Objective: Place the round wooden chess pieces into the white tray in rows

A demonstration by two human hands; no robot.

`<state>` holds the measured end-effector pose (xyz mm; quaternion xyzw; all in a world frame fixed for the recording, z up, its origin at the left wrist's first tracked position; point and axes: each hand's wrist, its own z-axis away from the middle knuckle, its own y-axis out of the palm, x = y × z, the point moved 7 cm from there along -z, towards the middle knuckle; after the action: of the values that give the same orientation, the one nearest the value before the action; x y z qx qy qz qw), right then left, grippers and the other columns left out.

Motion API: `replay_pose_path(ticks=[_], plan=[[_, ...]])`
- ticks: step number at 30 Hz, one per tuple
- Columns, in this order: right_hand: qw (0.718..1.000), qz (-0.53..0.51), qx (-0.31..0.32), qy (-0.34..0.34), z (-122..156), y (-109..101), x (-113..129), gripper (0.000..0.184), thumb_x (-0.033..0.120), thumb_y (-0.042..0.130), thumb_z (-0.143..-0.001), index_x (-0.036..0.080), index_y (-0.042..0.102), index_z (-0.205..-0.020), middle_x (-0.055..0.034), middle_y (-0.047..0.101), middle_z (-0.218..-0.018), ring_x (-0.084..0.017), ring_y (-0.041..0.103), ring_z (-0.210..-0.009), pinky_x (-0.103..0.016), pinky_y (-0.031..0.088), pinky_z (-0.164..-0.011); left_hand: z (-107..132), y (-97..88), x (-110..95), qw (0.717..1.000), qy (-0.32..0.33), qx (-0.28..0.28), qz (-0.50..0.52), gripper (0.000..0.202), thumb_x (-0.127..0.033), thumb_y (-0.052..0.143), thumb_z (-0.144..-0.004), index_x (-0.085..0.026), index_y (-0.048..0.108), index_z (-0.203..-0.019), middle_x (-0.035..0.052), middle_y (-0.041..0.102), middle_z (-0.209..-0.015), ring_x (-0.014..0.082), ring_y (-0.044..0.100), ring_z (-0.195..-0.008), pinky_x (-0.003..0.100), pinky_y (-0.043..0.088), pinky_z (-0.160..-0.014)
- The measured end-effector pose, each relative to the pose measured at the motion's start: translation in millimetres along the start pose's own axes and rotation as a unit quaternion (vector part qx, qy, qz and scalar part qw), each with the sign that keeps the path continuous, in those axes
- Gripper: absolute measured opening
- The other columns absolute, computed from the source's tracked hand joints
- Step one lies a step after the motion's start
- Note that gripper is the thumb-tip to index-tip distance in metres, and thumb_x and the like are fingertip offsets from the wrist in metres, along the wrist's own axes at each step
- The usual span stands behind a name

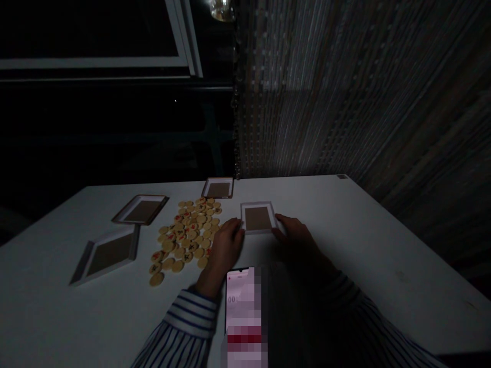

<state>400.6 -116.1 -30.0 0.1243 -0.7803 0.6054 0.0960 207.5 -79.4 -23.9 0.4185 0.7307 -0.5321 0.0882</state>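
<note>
A small shallow box (258,218) with pale walls and a brown inside bottom sits between my two hands on the white table. My left hand (229,240) grips its left side, with the fingertips at the near left corner. On the opposite side my right hand (297,235) grips the right wall, partly lost in shadow. Just left of my left hand lies a loose spread of round wooden Chinese chess pieces (187,232), some showing red or black characters, others blank side up.
Another shallow box part (218,188) lies at the table's far edge. Two more, a brown-rimmed one (141,209) and a pale one (107,253), lie to the left. A lit phone (240,306) is between my forearms. Strand curtains (291,102) hang behind the white table (383,271).
</note>
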Motion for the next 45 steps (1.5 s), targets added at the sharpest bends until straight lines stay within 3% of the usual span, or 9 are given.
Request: replay_pose_path(ticks=[4,11,15,23,30,36,45], plan=[[0.999,-0.020,-0.048,-0.006,1,-5,1,0.047,0.037,0.041,-0.086,0.012,0.050,-0.124,-0.0133,0.060,-0.118,-0.025,0.054,-0.106,-0.038,0.042,-0.088,0,-9.5,1,1.000,-0.011,-0.017,0.017,0.029,-0.026,0.047,-0.083,-0.015,0.060,-0.107,0.0113,0.063,-0.113,0.0214,0.057,-0.106,0.039,0.045,-0.094],[0.995,-0.058,-0.080,-0.008,0,-10,1,0.043,0.034,0.041,-0.084,0.012,0.055,-0.119,-0.0130,0.062,-0.114,-0.024,0.057,-0.102,-0.039,0.044,-0.088,-2,-31.3,4,0.997,-0.035,-0.031,0.063,0.034,-0.032,0.049,-0.083,-0.015,0.059,-0.111,0.0116,0.061,-0.117,0.0210,0.059,-0.104,0.037,0.046,-0.093],[0.993,-0.067,-0.098,-0.010,0,-12,1,0.041,0.034,0.041,-0.084,0.014,0.057,-0.117,-0.0118,0.064,-0.112,-0.024,0.058,-0.101,-0.040,0.045,-0.086,-5,-52.5,10,0.995,-0.058,-0.031,0.077,0.036,-0.035,0.050,-0.083,-0.015,0.060,-0.111,0.0120,0.062,-0.114,0.0208,0.063,-0.094,0.037,0.049,-0.086],[0.990,-0.085,-0.110,-0.013,2,-17,6,0.040,0.034,0.043,-0.082,0.013,0.061,-0.111,-0.0133,0.066,-0.107,-0.024,0.060,-0.097,-0.040,0.047,-0.084,-5,-95.1,34,0.987,-0.106,-0.100,0.064,0.036,-0.041,0.053,-0.080,-0.017,0.063,-0.104,0.0085,0.067,-0.103,0.0204,0.064,-0.087,0.035,0.050,-0.081],[0.980,-0.129,-0.149,-0.033,6,-27,12,0.032,0.033,0.045,-0.082,0.017,0.064,-0.102,-0.0102,0.069,-0.098,-0.021,0.062,-0.090,-0.037,0.049,-0.081,3,-102.3,47,0.985,-0.103,-0.127,0.058,0.036,-0.043,0.051,-0.080,-0.016,0.064,-0.101,0.0087,0.067,-0.104,0.0209,0.062,-0.095,0.036,0.047,-0.087],[0.976,-0.158,-0.149,-0.012,3,-32,16,0.029,0.034,0.047,-0.080,0.017,0.065,-0.095,-0.0094,0.069,-0.092,-0.020,0.063,-0.082,-0.034,0.051,-0.072,11,-113.5,49,0.988,-0.086,-0.127,0.034,0.035,-0.043,0.049,-0.082,-0.018,0.065,-0.100,0.0078,0.066,-0.108,0.0212,0.058,-0.103,0.037,0.043,-0.093],[0.978,-0.151,-0.126,-0.067,-13,-44,52,0.023,0.032,0.049,-0.081,0.018,0.065,-0.089,-0.0077,0.068,-0.087,-0.019,0.063,-0.080,-0.033,0.050,-0.072,21,-123.1,73,0.981,-0.118,-0.141,0.064,0.036,-0.044,0.050,-0.080,-0.017,0.066,-0.098,0.0085,0.066,-0.107,0.0218,0.059,-0.102,0.038,0.044,-0.093]])
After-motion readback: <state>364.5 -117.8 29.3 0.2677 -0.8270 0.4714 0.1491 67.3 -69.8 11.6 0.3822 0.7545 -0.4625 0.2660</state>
